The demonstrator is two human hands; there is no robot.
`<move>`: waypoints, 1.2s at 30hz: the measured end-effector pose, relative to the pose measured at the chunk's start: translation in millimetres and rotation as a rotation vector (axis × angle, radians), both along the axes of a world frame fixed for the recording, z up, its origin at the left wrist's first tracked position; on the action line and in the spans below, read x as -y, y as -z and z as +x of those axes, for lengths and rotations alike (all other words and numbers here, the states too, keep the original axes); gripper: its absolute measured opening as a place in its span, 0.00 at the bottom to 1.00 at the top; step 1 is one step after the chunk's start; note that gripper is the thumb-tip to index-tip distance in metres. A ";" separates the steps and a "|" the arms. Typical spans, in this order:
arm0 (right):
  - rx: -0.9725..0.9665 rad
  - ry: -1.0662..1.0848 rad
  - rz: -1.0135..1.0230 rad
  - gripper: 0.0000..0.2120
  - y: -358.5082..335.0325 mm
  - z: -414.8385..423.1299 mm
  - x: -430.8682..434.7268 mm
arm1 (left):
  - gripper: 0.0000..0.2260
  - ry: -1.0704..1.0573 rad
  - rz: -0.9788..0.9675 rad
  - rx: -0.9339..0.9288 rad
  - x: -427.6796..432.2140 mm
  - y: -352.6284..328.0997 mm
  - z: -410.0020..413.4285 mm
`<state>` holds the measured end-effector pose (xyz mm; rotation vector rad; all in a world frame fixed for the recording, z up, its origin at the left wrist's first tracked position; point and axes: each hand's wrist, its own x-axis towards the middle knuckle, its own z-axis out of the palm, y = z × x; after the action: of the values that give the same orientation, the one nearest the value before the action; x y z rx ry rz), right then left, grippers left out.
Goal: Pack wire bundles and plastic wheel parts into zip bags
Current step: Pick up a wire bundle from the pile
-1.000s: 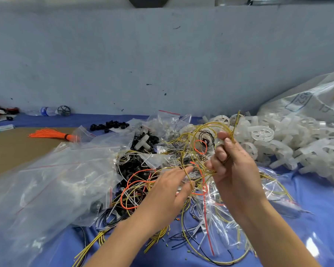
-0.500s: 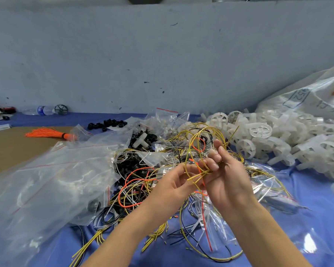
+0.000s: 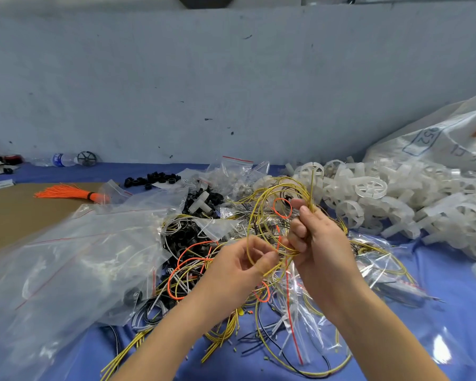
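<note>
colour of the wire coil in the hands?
Yellow wire coil, with an orange strand; head view.

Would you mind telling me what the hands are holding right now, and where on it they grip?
Both hold one coil of yellow wire: the right hand grips its gathered loops, and the left hand pinches strands at the bottom.

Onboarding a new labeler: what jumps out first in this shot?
Both hands at centre: the left hand and right hand grip a coil of yellow wires above a tangle of loose wires. A heap of white plastic wheels fills the right; clear zip bags spread across the left.
</note>
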<state>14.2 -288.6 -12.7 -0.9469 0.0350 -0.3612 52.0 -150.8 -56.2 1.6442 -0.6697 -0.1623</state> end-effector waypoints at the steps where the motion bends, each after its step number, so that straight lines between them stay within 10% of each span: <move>1: 0.001 0.010 -0.060 0.10 0.1 -1.1 -0.6 | 0.03 -0.034 0.054 0.037 -2.2 1.2 1.9; 8: 0.039 0.055 -0.230 0.10 -0.8 -4.4 1.7 | 0.07 -0.435 0.552 0.328 -24.2 9.3 19.1; 13: 0.008 -0.016 -0.273 0.11 2.3 -2.9 5.6 | 0.14 -0.796 0.262 0.309 -40.6 -23.3 28.5; 19: -0.002 -0.232 -0.277 0.14 6.5 -0.8 2.3 | 0.16 -0.182 0.071 0.142 -17.7 -37.1 -5.5; 28: -0.106 -0.328 -0.176 0.15 9.5 -4.6 8.5 | 0.10 -0.161 0.014 -0.052 -16.9 -23.4 1.5; 36: -0.073 -0.359 -0.243 0.12 11.4 -8.3 7.0 | 0.06 -0.308 0.037 0.307 -13.8 -30.8 -8.0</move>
<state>5.9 -295.6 -24.1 -1.1826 -0.1132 0.0028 44.1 -137.0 -25.4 1.8035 -0.6350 0.3075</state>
